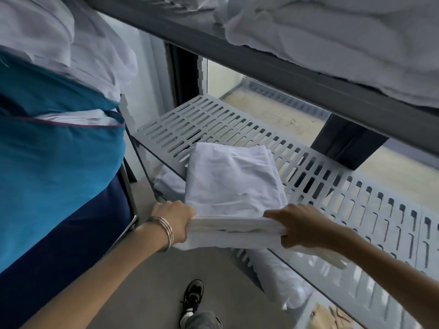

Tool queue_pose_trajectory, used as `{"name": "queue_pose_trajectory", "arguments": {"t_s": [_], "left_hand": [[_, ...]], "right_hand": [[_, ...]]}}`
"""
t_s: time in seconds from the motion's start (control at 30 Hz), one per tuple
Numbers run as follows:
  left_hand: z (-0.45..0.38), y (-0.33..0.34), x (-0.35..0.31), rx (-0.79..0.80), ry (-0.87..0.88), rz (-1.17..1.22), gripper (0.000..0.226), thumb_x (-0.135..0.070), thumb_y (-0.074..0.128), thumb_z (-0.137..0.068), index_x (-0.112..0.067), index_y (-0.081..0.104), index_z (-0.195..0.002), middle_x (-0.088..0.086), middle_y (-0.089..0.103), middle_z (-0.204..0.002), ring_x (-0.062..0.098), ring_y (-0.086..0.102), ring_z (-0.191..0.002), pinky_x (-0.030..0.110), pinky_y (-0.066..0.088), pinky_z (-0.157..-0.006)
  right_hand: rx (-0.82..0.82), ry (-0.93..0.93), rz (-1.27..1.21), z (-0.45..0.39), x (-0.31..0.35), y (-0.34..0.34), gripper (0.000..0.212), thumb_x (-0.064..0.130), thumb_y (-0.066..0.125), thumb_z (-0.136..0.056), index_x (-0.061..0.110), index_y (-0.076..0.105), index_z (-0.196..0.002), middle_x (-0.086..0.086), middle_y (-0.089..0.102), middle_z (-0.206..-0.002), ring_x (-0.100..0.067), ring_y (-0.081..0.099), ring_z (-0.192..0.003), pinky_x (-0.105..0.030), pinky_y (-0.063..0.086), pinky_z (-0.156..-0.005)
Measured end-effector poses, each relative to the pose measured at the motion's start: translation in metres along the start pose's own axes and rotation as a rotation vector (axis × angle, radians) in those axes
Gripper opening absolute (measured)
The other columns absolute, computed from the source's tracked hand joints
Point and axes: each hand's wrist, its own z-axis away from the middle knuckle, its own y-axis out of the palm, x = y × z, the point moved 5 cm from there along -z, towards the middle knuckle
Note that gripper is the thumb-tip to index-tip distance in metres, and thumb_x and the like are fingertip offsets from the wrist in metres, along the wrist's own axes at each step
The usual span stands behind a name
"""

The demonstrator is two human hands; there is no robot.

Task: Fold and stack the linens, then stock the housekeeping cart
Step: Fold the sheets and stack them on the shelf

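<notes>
Folding looks done, stocking underway: both hands' fingers, left hand [177, 222] and right hand [300, 227], gripping folded sheet stack [234, 186] on slotted shelf [356, 200], more piles left.

Both bare arms reach up from the lower frame; the left hand [177, 223], bangles at its wrist, and right hand [300, 227] each curl in a grip at centre.

No readable text, labels, brands or numbers showed anywhere, none on the folded linens, slotted shelves, blue laundry bag or shoe.
</notes>
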Motion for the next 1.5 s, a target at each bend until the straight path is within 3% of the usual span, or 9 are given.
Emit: {"name": "queue_pose_trajectory", "arguments": {"t_s": [0.23, 0.33, 0.43, 0.57, 0.83, 1.03, 1.2, 1.4, 1.5], "left_hand": [[-0.119, -0.087, 0.046, -0.313, -0.103, 0.015, 0.032, -0.013, 0.054, -0.083, -0.022, 0.059, -0.114, 0.005, 0.061, -0.114, 0.026, 0.056, -0.112, 0.041, 0.036, -0.099], [-0.191, -0.115, 0.060, -0.657, -0.164, 0.026, 0.040, -0.005, 0.046, -0.090, -0.012, 0.045, -0.129, 0.012, 0.054, -0.128, 0.027, 0.035, -0.133, 0.055, 0.005, -0.115], [-0.244, -0.077, 0.061, -0.661, -0.180, -0.046, 0.071, -0.029, 0.039, -0.099, -0.011, -0.008, -0.149, 0.011, -0.006, -0.158, 0.032, -0.012, -0.144, 0.060, -0.011, -0.110], [-0.263, 0.052, 0.031, -0.220, -0.015, 0.127, 0.065, -0.052, 0.017, -0.098, -0.026, -0.013, -0.150, -0.001, -0.024, -0.155, 0.029, -0.027, -0.140, 0.058, -0.010, -0.113], [-0.280, 0.066, 0.029, -0.262, 0.115, 0.032, 0.056, -0.045, 0.014, -0.100, -0.028, -0.005, -0.150, 0.000, -0.014, -0.158, 0.025, -0.020, -0.143, 0.052, -0.012, -0.112], [-0.315, 0.073, 0.042, -0.230, 0.144, 0.110, 0.080, -0.064, -0.021, -0.067, -0.045, -0.012, -0.144, 0.004, -0.019, -0.157, 0.020, -0.021, -0.143, 0.047, -0.013, -0.113], [-0.339, 0.061, 0.039, -0.292, 0.106, 0.066, 0.056, -0.062, 0.009, -0.093, -0.047, -0.006, -0.145, 0.002, -0.014, -0.158, 0.027, -0.020, -0.143, 0.051, -0.020, -0.107], [-0.342, 0.061, 0.016, -0.379, 0.284, 0.038, 0.087, -0.062, -0.021, -0.064, -0.044, 0.000, -0.147, -0.011, -0.008, -0.157, 0.028, -0.011, -0.145, 0.055, -0.027, -0.097], [-0.343, 0.057, 0.022, -0.396, 0.229, 0.138, 0.071, -0.071, -0.014, -0.078, -0.052, 0.021, -0.137, -0.005, 0.026, -0.154, 0.036, 0.026, -0.140, 0.048, -0.015, -0.105]], "right_hand": [[-0.255, 0.212, 0.235, -0.125, -0.064, -0.074, 0.036, 0.016, 0.061, -0.078, 0.022, 0.054, -0.113, -0.005, 0.061, -0.088, -0.025, 0.060, -0.079, -0.026, 0.041, -0.061], [-0.556, 0.417, 0.357, -0.190, -0.105, -0.089, 0.050, 0.001, 0.063, -0.078, 0.010, 0.051, -0.126, -0.023, 0.062, -0.111, -0.035, 0.058, -0.107, -0.051, 0.045, -0.093], [-0.318, 0.664, 0.172, -0.227, -0.121, -0.045, 0.077, 0.002, 0.041, -0.093, 0.016, -0.007, -0.150, -0.027, -0.004, -0.154, -0.046, -0.004, -0.142, -0.072, 0.005, -0.105], [0.160, 0.546, -0.244, -0.233, -0.089, 0.075, 0.065, 0.055, 0.023, -0.097, 0.036, -0.012, -0.148, -0.002, -0.021, -0.156, -0.039, -0.017, -0.142, -0.078, 0.007, -0.100], [-0.014, 0.479, -0.163, -0.231, -0.070, 0.100, 0.064, 0.062, 0.008, -0.093, 0.036, -0.012, -0.148, 0.002, -0.022, -0.156, -0.033, -0.023, -0.142, -0.074, 0.001, -0.103], [-0.055, 0.449, -0.223, -0.247, -0.065, 0.123, 0.099, 0.079, -0.037, -0.049, 0.048, -0.019, -0.142, 0.008, -0.027, -0.154, -0.029, -0.026, -0.141, -0.073, -0.009, -0.102], [-0.104, 0.371, -0.186, -0.254, -0.066, 0.113, 0.094, 0.073, -0.025, -0.065, 0.033, -0.010, -0.149, 0.011, -0.025, -0.152, -0.028, -0.024, -0.142, -0.069, -0.007, -0.107], [-0.141, 0.365, -0.207, -0.301, -0.054, 0.100, 0.064, 0.058, 0.012, -0.096, 0.031, -0.012, -0.149, 0.013, -0.023, -0.155, -0.024, -0.025, -0.142, -0.069, -0.008, -0.105], [-0.085, 0.359, -0.159, -0.309, -0.053, 0.105, 0.067, 0.063, 0.002, -0.091, 0.031, -0.018, -0.147, 0.011, -0.026, -0.154, -0.025, -0.029, -0.140, -0.072, -0.011, -0.103]]}}
